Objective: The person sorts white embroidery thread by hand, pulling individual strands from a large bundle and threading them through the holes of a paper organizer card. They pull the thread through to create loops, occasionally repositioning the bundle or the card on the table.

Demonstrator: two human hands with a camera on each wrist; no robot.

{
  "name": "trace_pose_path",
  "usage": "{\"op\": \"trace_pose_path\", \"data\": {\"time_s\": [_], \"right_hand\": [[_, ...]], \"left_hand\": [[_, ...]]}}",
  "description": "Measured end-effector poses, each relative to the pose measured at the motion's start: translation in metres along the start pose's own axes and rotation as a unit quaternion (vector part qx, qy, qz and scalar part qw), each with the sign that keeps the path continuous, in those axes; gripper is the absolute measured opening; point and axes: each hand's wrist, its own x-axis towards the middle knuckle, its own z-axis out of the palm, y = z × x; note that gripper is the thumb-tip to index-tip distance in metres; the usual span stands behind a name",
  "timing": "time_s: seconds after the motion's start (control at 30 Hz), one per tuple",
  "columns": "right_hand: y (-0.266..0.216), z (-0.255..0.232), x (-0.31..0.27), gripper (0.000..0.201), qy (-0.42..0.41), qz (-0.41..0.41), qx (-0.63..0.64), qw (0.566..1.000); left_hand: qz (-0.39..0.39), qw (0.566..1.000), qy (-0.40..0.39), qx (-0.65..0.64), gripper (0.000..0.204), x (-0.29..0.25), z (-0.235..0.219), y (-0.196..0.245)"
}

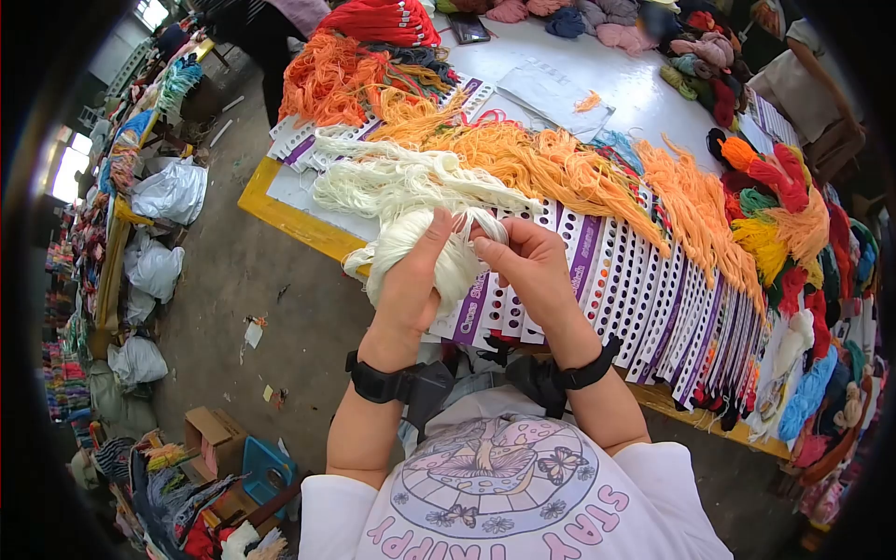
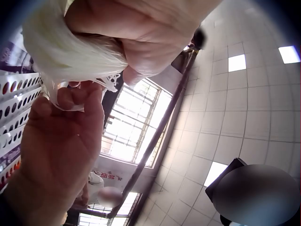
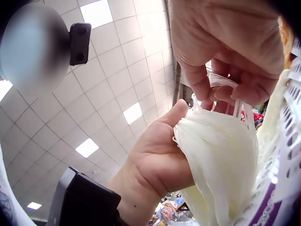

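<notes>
A thick hank of cream-white thread (image 1: 390, 259) hangs over the table's front corner. My left hand (image 1: 411, 285) grips it, thumb up along its near side, as the left wrist view also shows the thread (image 2: 70, 54) bulging from the palm. With thumb and fingers my right hand (image 1: 532, 266) pinches a few strands at the top of the hank. In the right wrist view those strands (image 3: 223, 81) loop across the right fingers, close above the bundled thread (image 3: 216, 146). More loose cream thread (image 1: 411, 177) lies on the table just beyond the hands.
Punched thread cards (image 1: 597, 271) printed in purple line the table's front edge. Orange thread (image 1: 560, 168) is heaped across them, with red skeins (image 1: 383, 21) at the back left. A plastic sheet (image 1: 551, 93) lies farther back. White bags (image 1: 168, 191) stand along the left aisle.
</notes>
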Motion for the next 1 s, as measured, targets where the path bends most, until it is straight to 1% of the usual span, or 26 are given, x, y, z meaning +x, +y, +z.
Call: {"op": "trace_pose_path", "data": {"time_s": [0.03,0.13,0.23,0.33,0.43,0.53,0.63,0.73,0.83,0.93,1.0], "right_hand": [[0.001,-0.001,0.0,0.013,0.0,0.002,0.002,1.0],[0.003,-0.009,0.002,0.015,-0.016,0.047,0.013,0.999],[-0.006,-0.01,-0.002,0.018,-0.021,0.045,0.038,0.998],[-0.01,-0.005,-0.006,0.017,-0.024,-0.015,-0.057,0.998],[-0.005,-0.008,-0.004,0.017,0.005,-0.012,-0.025,1.0],[-0.005,-0.01,-0.003,0.019,0.021,0.028,-0.011,0.999],[-0.004,-0.012,-0.003,0.019,0.019,0.033,0.029,0.999],[-0.001,-0.014,-0.002,0.019,0.008,0.016,0.049,0.999],[0.0,-0.014,-0.003,0.018,0.006,0.005,0.027,1.0],[0.002,-0.013,-0.003,0.018,0.012,-0.001,-0.002,1.0],[0.0,-0.013,-0.003,0.018,0.017,0.002,0.003,1.0]], "left_hand": [[-0.005,1.0,-0.006,-0.014,0.025,0.0,0.0,0.0],[0.014,0.999,-0.036,0.017,0.025,0.0,-0.003,-0.002],[-0.008,0.992,-0.064,0.109,0.025,-0.001,-0.007,-0.003],[0.02,0.994,-0.099,0.041,0.028,0.001,0.001,-0.007],[-0.016,0.996,-0.082,0.031,0.038,0.004,0.0,-0.005],[-0.049,0.996,-0.068,-0.021,0.031,0.004,0.003,-0.001],[-0.058,0.995,-0.071,-0.032,0.031,0.006,0.001,0.0],[-0.036,0.997,-0.058,-0.043,0.031,0.005,0.002,0.002],[-0.04,0.997,-0.065,-0.03,0.029,0.007,0.001,-0.001],[-0.056,0.997,-0.055,-0.023,0.029,0.009,0.0,-0.003],[-0.047,0.997,-0.051,-0.034,0.031,0.008,0.001,-0.002]]}}
